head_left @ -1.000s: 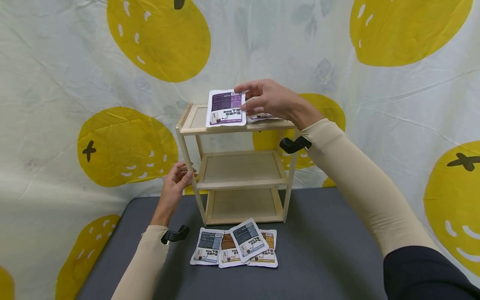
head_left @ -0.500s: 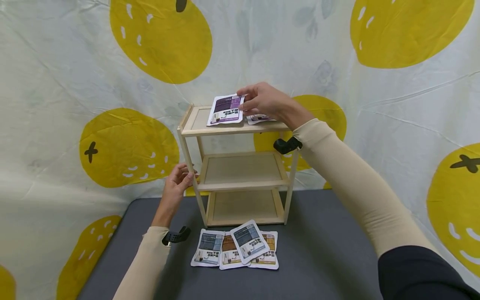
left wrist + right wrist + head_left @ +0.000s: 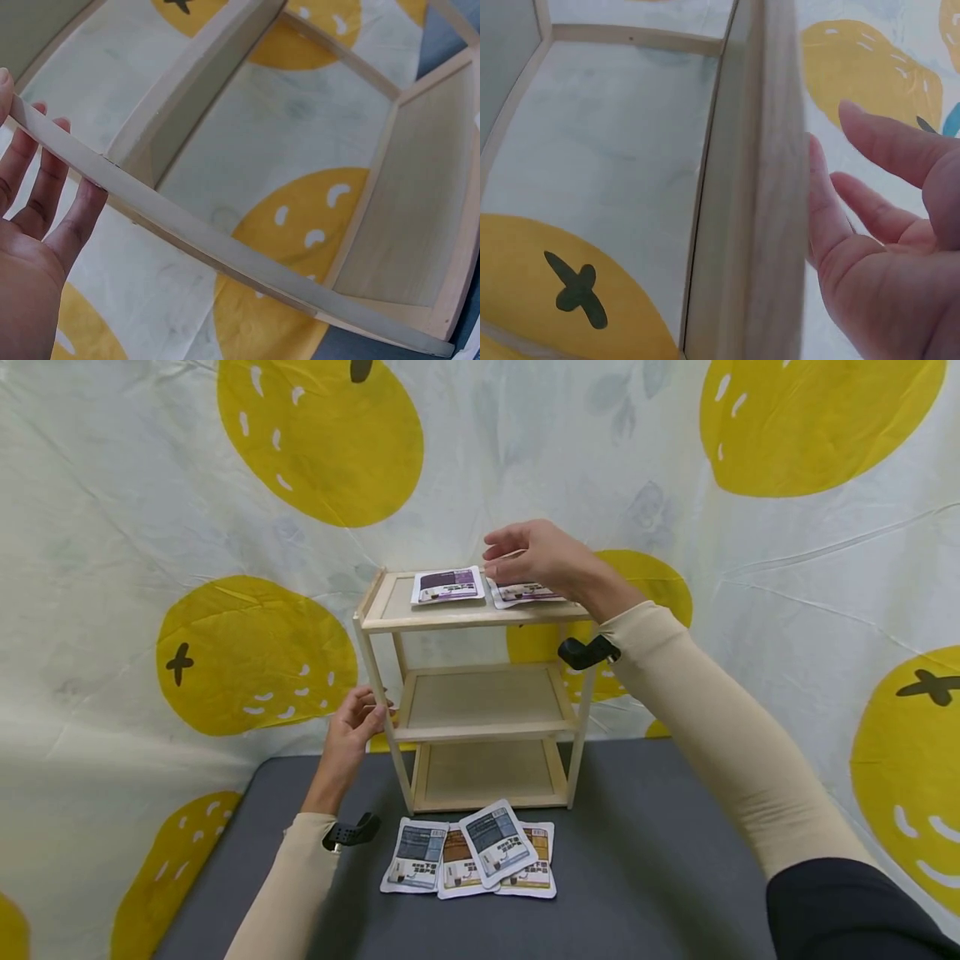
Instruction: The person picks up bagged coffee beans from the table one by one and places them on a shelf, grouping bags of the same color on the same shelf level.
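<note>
My left hand grips the left front post of a small three-tier wooden shelf. In the left wrist view the thumb lies in front of the post and the fingers behind it. My right hand hovers over the right part of the top tier, fingers loosely bent, holding nothing. A flat purple-and-white packet lies on the left half of that tier. Beside it, a second purple packet lies partly hidden under the right hand. In the right wrist view the fingers show beyond the shelf's edge.
On the grey surface before the shelf lie a blue-grey packet, a brown one and an orange one. Another blue-grey packet overlaps the last two. Behind hangs a cloth with yellow fruit prints.
The purple packet, tilted up in my right hand before, now lies flat on the top tier. My right hand has let go and drawn slightly right. The left hand stays on the post.
</note>
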